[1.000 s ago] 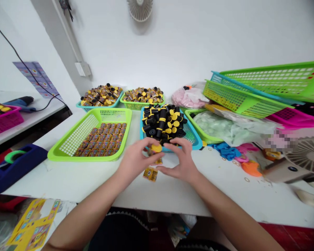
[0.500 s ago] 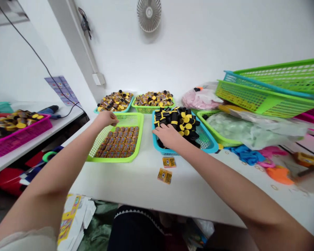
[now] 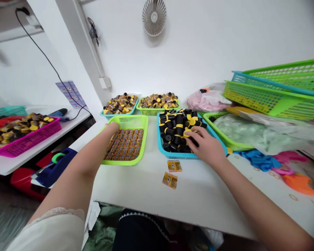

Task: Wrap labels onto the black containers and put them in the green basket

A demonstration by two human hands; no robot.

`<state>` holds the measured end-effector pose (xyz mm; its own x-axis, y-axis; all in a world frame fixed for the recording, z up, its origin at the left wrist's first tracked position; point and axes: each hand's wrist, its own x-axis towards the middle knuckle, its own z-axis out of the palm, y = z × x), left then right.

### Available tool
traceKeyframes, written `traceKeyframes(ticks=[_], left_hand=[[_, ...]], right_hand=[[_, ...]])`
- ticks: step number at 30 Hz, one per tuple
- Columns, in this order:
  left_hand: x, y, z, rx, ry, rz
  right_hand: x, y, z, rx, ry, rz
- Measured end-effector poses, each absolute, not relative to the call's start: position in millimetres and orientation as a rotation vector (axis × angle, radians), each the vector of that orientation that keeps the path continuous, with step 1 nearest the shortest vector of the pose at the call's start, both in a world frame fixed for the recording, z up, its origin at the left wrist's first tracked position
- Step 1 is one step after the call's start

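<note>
My left hand (image 3: 112,127) reaches into the green basket (image 3: 143,139), over the far left end of the rows of small labelled containers (image 3: 125,144). Its fingers curl downward and what they hold is hidden. My right hand (image 3: 204,143) is in the blue basket (image 3: 161,148), on the pile of black containers with yellow caps (image 3: 175,130). Its fingertips close round one yellow-capped container (image 3: 186,132). Two small yellow stickers (image 3: 174,166) (image 3: 170,180) lie on the white table (image 3: 136,188) in front of the blue basket.
Two baskets of finished containers (image 3: 120,104) (image 3: 158,101) stand at the back. A pink basket (image 3: 23,139) sits on a side table at the left, above a blue tape dispenser (image 3: 54,167). At the right are stacked baskets (image 3: 272,97), plastic bags (image 3: 251,130) and coloured bits (image 3: 261,161).
Both hands left the spot in front of the blue basket. The left one went to the green basket, the right one into the blue basket and then rightward across the pile. The view shifted left.
</note>
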<state>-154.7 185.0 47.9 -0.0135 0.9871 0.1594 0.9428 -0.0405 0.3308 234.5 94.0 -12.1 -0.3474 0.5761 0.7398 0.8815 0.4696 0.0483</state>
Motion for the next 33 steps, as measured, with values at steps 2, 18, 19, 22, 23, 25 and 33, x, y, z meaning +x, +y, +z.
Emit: traceKeyframes(ticks=[2,18,19,22,23,25,33], left_hand=[[-145,183,59,2.087,2.19,0.475],[0,-57,-84,3.036,1.189,0.044],[-4,-65,-88,3.11,1.176,0.051],[-17,-88,-86,3.306,1.062,0.065],[-20,-94,-79,3.326,1.002,0.067],[-23,-99,-60,3.259,0.887,0.127],[21,2,24,2.23,1.055,0.896]], right_hand=[[254,91,-23,-1.226,-1.852,-0.581],[273,82,-38,-1.261,-1.764,-0.427],[273,81,-38,-1.256,-1.763,-0.415],[273,81,-37,-1.241,-1.76,-0.378],[273,82,-37,-1.225,-1.758,-0.358],[271,82,-37,-1.165,-1.762,-0.276],[261,76,-33,-0.97,-1.705,0.239]])
